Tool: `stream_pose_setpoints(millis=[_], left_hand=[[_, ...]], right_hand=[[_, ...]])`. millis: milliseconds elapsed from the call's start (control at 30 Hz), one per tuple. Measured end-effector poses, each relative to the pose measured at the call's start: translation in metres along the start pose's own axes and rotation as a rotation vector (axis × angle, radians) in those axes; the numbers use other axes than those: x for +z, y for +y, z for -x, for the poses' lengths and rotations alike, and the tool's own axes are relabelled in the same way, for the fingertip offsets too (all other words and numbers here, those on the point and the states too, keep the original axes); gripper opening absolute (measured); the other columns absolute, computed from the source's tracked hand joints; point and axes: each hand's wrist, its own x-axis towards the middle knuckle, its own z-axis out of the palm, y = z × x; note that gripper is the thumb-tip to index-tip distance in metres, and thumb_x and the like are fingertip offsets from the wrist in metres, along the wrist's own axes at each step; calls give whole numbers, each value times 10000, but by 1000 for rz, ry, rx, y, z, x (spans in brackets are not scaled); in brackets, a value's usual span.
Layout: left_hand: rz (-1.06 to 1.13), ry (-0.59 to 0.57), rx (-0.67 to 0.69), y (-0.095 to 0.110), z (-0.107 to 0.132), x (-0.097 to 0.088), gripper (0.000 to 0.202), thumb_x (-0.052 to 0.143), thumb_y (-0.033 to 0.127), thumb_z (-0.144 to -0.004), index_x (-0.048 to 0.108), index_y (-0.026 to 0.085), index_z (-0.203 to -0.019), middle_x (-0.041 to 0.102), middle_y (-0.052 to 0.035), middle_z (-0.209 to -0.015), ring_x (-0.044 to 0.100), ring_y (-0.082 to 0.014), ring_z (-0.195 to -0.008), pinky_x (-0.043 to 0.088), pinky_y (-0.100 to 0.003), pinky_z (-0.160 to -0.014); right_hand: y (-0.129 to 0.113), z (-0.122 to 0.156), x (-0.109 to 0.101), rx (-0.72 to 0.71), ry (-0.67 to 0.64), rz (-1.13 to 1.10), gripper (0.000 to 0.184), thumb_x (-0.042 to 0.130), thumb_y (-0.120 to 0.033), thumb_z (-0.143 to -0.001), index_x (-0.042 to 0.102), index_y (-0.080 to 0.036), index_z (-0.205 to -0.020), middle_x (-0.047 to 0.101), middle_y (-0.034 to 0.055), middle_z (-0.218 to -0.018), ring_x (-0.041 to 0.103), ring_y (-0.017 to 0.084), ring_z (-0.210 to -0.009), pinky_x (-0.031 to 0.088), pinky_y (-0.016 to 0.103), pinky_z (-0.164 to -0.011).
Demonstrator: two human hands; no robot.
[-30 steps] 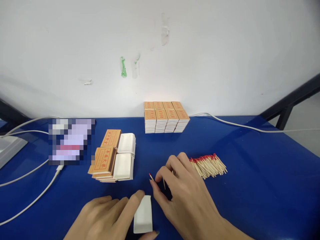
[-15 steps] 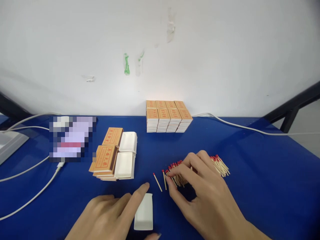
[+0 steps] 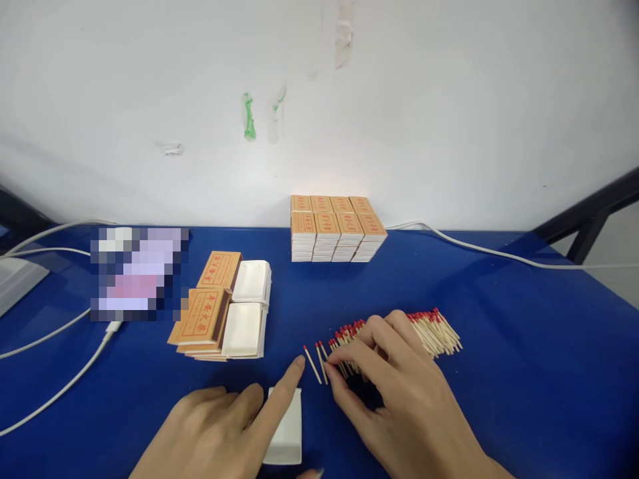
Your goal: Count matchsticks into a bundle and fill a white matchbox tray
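Since half a second ago, a third match (image 3: 323,348) has come out from the left end of the match pile (image 3: 435,334), next to the second loose match (image 3: 321,366); the first loose match (image 3: 312,365) lies to their left. All three point their red heads toward the far side. The right hand (image 3: 402,392) has shifted a little left with it. Its grip is nearly closed: thumb and index fingertips almost meet at the third match's near end, but I cannot tell whether they pinch it or only touch it.

The left hand (image 3: 214,426) has pushed its index finger farther right and away, so the tip is now just beside the first match. Its grip is spread, thumb well apart at the near edge, with the white matchbox tray (image 3: 288,432) between them on the blue surface (image 3: 519,379), partly hidden by the finger.

Stacked matchboxes (image 3: 204,319) and white trays (image 3: 243,329) stand farther left; a block of matchboxes (image 3: 339,229) stands at the far side.
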Motion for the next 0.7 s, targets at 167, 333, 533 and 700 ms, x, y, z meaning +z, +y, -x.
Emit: stream_pose_setpoints(millis=[167, 333, 533, 700], left_hand=[[-33, -33, 15, 1, 2, 2, 637, 465, 543, -1140, 577, 77, -1559, 695, 41, -686, 656, -175, -426, 523, -347, -392], [-16, -72, 12, 1, 2, -1, 776, 695, 578, -1003, 562, 55, -1560, 707, 48, -701, 663, -178, -441, 549, -343, -395], [-23, -76, 11, 1, 2, -2, 925, 828, 601, -879, 548, 54, -1571, 703, 59, -689, 648, -177, -430, 556, -336, -395], [-26, -75, 1, 3, 2, 0, 960, 848, 584, -857, 537, 54, -1594, 698, 58, -681, 645, -178, -428, 558, -329, -397]], right_hand=[[-5, 0, 5, -5, 13, 30, 193, 707, -63, -1006, 717, -188, -859, 615, 65, -863, 490, 243, -850, 448, 405, -711], [-7, -1, 5, 1, 11, 31, 179, 711, -110, -1034, 723, -190, -874, 618, 68, -866, 493, 244, -850, 462, 411, -729], [-8, -1, 7, 21, -13, -11, 167, 728, -104, -1023, 727, -191, -881, 634, 68, -887, 513, 245, -868, 473, 407, -739], [-12, -1, 11, 24, 0, -3, 186, 706, -79, -1022, 721, -185, -869, 617, 64, -875, 497, 245, -861, 470, 411, -737]])
